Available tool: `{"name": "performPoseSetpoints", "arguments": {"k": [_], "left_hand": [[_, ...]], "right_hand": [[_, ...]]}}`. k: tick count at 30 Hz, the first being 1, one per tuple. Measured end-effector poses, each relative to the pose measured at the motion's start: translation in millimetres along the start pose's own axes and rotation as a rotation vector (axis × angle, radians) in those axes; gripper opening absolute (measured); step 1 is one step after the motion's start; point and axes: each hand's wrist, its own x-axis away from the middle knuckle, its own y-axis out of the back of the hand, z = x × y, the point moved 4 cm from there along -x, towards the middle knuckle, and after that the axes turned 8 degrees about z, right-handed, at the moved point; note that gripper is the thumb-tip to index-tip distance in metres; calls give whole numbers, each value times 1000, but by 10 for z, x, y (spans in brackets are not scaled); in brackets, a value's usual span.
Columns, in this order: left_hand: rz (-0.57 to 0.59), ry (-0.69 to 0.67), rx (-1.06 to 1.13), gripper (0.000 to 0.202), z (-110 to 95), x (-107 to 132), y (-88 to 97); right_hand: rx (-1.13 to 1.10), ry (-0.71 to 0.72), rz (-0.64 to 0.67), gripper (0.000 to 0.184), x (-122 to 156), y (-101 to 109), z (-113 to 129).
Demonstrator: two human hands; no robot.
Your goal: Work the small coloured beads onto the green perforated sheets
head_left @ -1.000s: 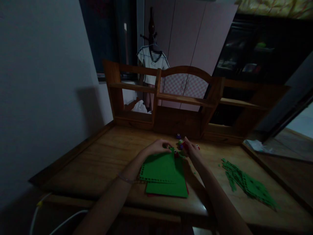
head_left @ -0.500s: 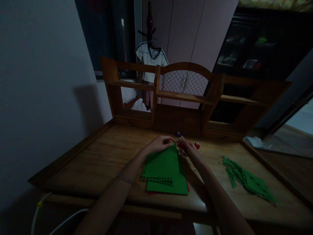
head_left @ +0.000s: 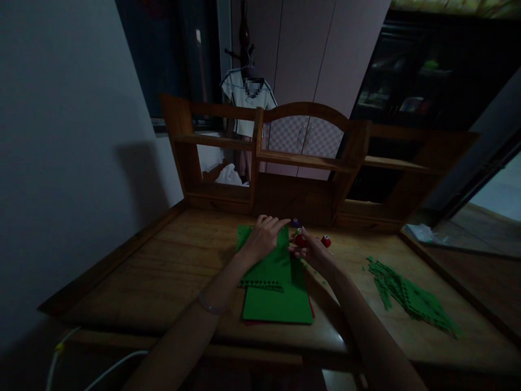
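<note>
A stack of green sheets (head_left: pixel 280 301) lies on the wooden desk (head_left: pixel 171 271). The top green sheet (head_left: pixel 264 269) has a row of punched holes along its near edge. My left hand (head_left: pixel 264 239) lies flat on that sheet's far part, fingers stretched out. My right hand (head_left: pixel 311 252) is just right of it, fingers closed around a small red punch (head_left: pixel 300 239). Another red punch (head_left: pixel 326 240) and a purple one (head_left: pixel 294 222) sit close by on the desk.
A pile of green paper strips (head_left: pixel 411 301) lies on the desk's right side. A wooden shelf unit (head_left: pixel 309 163) stands along the desk's back edge. A grey wall runs along the left. White cables (head_left: pixel 97 369) hang below the desk's front edge.
The top green sheet has slid away from me, toward the shelf. My left hand went from pinching its far edge to lying flat on it. My right hand stayed by the punches.
</note>
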Motion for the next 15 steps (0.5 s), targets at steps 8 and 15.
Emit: {"name": "performPoseSetpoints", "arguments": {"k": [8,15], "left_hand": [[21,-8,32,52,-15,-6,-55],[-2,6,99,50,-68,0,-71]], "right_hand": [[-63,-95,-10,32,51,-30,-5],[25,-82,5,36,46,-24,-21]]}}
